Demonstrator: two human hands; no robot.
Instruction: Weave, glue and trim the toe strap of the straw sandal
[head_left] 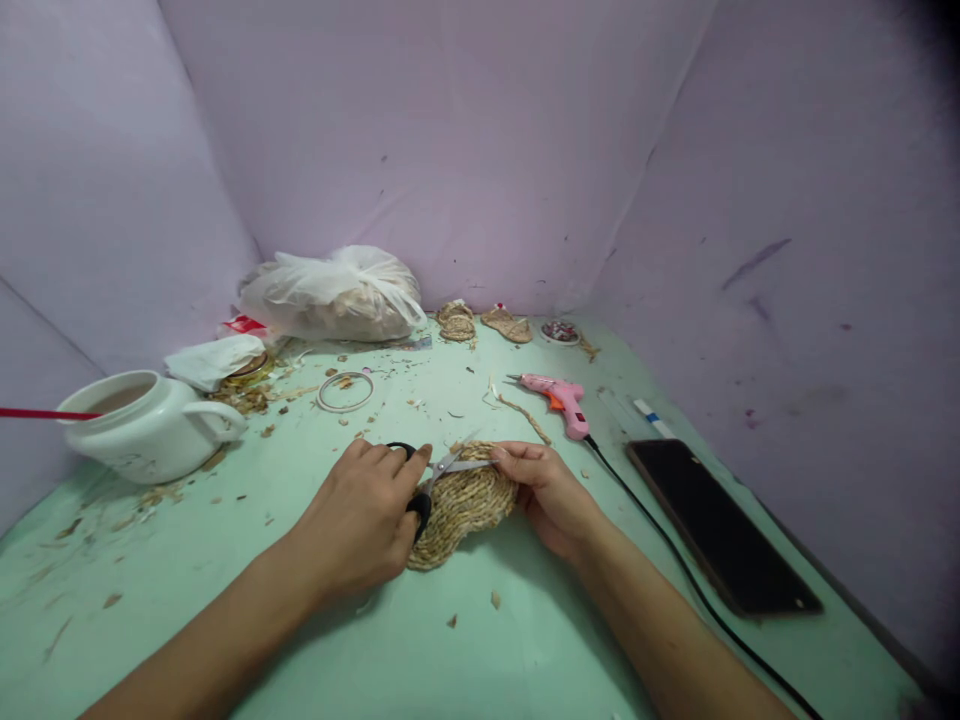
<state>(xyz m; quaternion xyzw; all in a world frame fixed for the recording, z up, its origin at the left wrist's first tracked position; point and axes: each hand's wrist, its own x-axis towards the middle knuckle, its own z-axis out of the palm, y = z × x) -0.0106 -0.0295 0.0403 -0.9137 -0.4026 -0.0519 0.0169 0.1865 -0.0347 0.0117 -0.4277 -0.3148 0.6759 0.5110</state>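
Note:
My left hand (360, 520) grips the black handles of a pair of scissors (442, 470), whose blades point right across the top of a woven straw piece (461, 505). This oval, braided piece lies on the green table (525, 640). My right hand (544, 485) is closed on the piece's right edge, fingertips by the blade tips. Whether the blades are cutting anything I cannot make out.
A pink glue gun (562, 398) with a black cord (675, 560) lies behind my right hand, a dark phone (720, 525) to the right. At left stands a white pot (146, 425); behind are a tape ring (345, 391), a plastic bag (334, 295) and small woven pieces (457, 322). Straw scraps litter the table.

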